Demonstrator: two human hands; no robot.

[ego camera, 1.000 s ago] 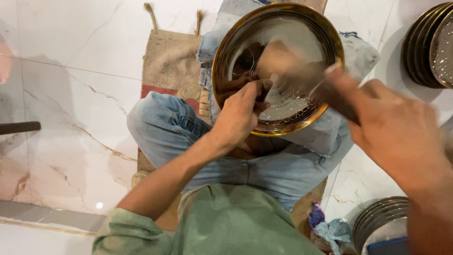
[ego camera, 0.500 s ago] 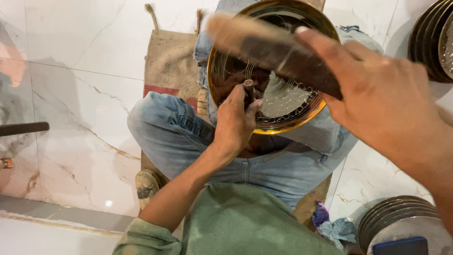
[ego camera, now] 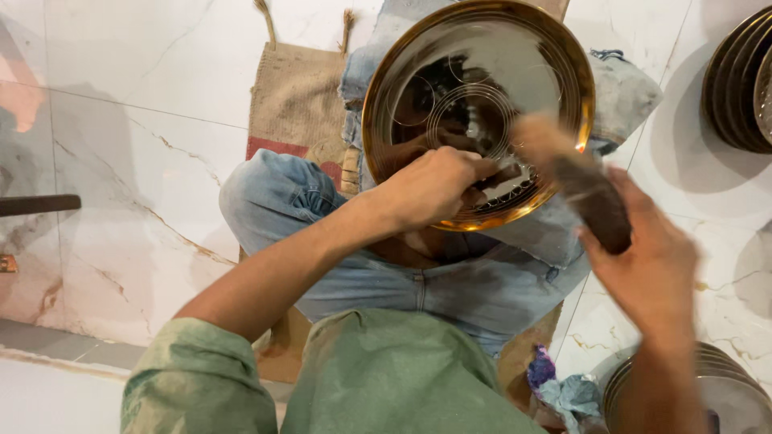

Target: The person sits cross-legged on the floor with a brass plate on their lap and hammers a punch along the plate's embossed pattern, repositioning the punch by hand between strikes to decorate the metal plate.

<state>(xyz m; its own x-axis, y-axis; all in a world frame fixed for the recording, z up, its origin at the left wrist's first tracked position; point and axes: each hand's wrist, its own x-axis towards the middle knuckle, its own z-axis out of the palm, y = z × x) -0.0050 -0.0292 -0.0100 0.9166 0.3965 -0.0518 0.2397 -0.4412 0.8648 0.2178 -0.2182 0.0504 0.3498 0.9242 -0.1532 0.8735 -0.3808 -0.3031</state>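
- Round brass-rimmed metal plate [ego camera: 482,72] with a mirror-bright face and engraved rings: one of these is in hand, propped tilted over the person's lap, above the crossed legs in blue jeans [ego camera: 277,201].
- Left hand [ego camera: 430,189] sits at the plate's lower edge, its fingers curled tight around something small and dark pressed to the plate; what that small thing is cannot be told.
- Right hand [ego camera: 647,269] is wrapped closed around one dark wooden-handled brush [ego camera: 583,189], whose pale bristle end is blurred and lies against the plate's lower right rim.
- One burlap sack mat [ego camera: 297,100] with a red stripe lies on the white marble floor [ego camera: 121,161] under the legs.
- Two stacks of similar round metal plates show: one stack [ego camera: 736,80] at the upper right edge, another stack [ego camera: 724,394] at the lower right, partly hidden by the right forearm; the plates in each cannot be counted.
- One crumpled blue and purple rag [ego camera: 563,390] lies just beside the lower stack.
- One dark bar [ego camera: 36,205] juts in from the left edge.
- Green sleeves [ego camera: 201,378] cover the upper arms.
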